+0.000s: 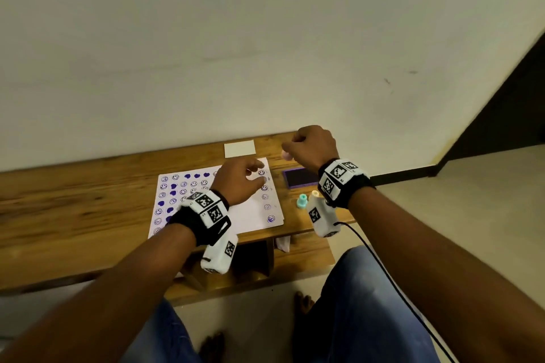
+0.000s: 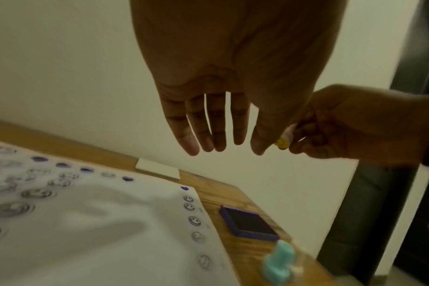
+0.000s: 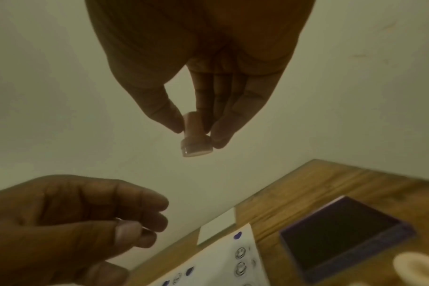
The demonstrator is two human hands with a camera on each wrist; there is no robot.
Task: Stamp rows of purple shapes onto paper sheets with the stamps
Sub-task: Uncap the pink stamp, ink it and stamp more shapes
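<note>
A white paper sheet [image 1: 250,212] with rows of purple smileys and hearts lies on the wooden table [image 1: 73,200]. My left hand [image 1: 256,177] hovers over the sheet's far right corner with relaxed fingers, and the left wrist view shows its fingers [image 2: 218,125] straight and holding nothing. My right hand [image 1: 287,150] is raised above the table's back edge, just right of the sheet. It pinches a small pink stamp [image 1: 286,155] between thumb and fingers, base down [image 3: 196,149]. The purple ink pad [image 1: 300,177] lies open below and right of that hand.
A teal stamp [image 1: 302,201] and a cream stamp [image 1: 315,194] stand near the table's front edge, right of the sheet. A small white card [image 1: 239,148] lies at the back edge against the wall. The table ends just right of the ink pad.
</note>
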